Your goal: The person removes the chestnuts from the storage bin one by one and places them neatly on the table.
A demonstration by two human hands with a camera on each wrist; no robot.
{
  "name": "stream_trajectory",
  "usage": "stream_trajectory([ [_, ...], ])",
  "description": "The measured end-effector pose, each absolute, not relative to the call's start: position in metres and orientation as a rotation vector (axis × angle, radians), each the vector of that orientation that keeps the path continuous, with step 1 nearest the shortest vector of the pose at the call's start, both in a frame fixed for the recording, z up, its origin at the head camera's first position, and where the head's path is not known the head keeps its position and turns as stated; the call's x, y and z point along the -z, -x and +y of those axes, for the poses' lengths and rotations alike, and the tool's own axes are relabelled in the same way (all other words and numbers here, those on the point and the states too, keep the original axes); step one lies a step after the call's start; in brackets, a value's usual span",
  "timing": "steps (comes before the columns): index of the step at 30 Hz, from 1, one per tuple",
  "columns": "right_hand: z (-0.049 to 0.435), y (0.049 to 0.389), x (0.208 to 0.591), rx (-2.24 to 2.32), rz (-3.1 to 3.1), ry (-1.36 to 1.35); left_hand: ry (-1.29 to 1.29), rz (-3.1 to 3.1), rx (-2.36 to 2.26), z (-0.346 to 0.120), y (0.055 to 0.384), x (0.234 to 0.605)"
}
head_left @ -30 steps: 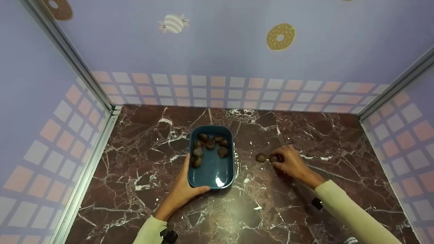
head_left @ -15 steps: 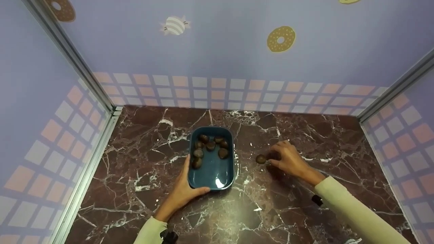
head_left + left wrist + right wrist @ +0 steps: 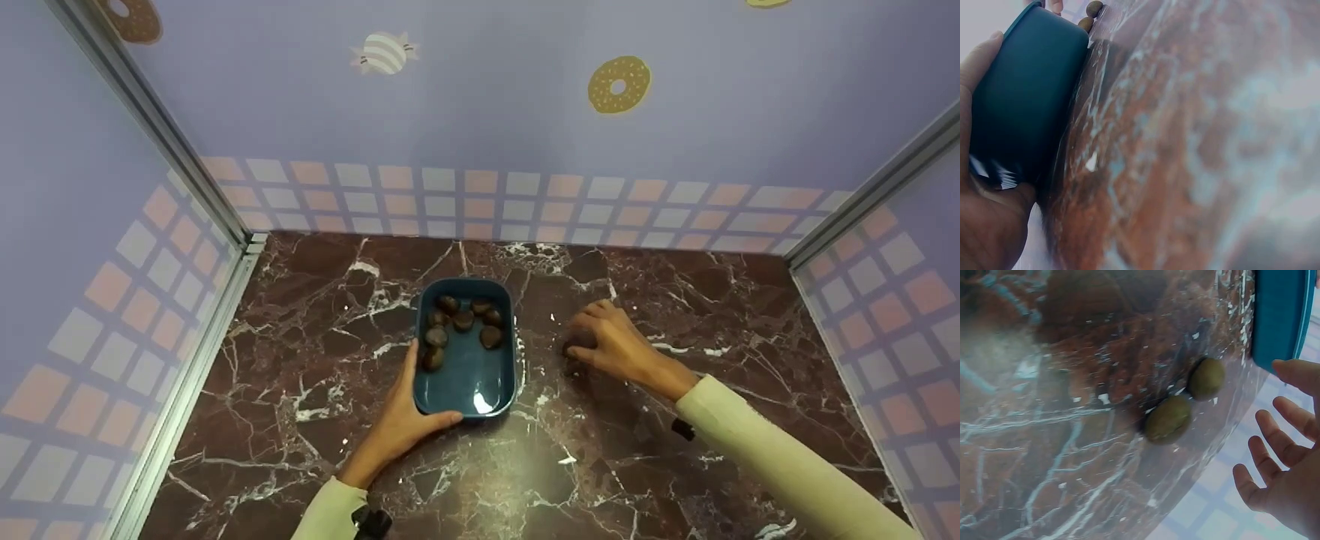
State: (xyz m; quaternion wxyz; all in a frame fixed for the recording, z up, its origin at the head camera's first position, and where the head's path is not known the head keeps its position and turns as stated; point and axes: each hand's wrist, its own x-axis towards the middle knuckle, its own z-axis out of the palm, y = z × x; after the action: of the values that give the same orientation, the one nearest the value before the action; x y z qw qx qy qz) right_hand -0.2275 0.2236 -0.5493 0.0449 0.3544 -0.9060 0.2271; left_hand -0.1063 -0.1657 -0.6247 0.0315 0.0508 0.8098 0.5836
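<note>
A deep blue-green rectangular tray (image 3: 472, 382) stands on the table, several brown chestnuts (image 3: 463, 321) gathered in its far half and along its left side. My left hand (image 3: 405, 420) grips the tray's near left corner, thumb along the near edge. Right of the tray, my right hand (image 3: 619, 349) curls its fingers and thumb around a dark brown chestnut (image 3: 577, 342), mostly covered. The right wrist view differs: that hand (image 3: 1292, 461) has spread fingers, apart from one chestnut (image 3: 1168, 420) and another chestnut (image 3: 1207, 378) on the table.
A glossy dark red marbled tabletop (image 3: 337, 315) with white veins lies under everything. A lilac back wall (image 3: 480, 105) with doughnut and candy prints rises behind it. Side panels with metal frame bars (image 3: 180, 169) bound the left and right.
My right hand has moved left, from the right-hand chestnut to the left-hand one, now under its fingers. The right-hand chestnut has gone from its spot. The left hand and tray keep their place.
</note>
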Motion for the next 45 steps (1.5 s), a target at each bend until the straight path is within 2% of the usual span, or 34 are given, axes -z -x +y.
stream_trajectory([
  [18,0.169,0.228,0.531,-0.615,-2.701,-1.288,-0.185,2.534,-1.773,-0.167,0.107,0.627],
  [37,0.121,0.237,0.543,-0.681,-2.739,-1.348,-0.173,2.486,-1.788,-0.166,0.106,0.621],
  [45,0.105,0.248,0.546,-0.599,-2.845,-1.266,-0.189,2.516,-1.792,-0.167,0.107,0.623],
])
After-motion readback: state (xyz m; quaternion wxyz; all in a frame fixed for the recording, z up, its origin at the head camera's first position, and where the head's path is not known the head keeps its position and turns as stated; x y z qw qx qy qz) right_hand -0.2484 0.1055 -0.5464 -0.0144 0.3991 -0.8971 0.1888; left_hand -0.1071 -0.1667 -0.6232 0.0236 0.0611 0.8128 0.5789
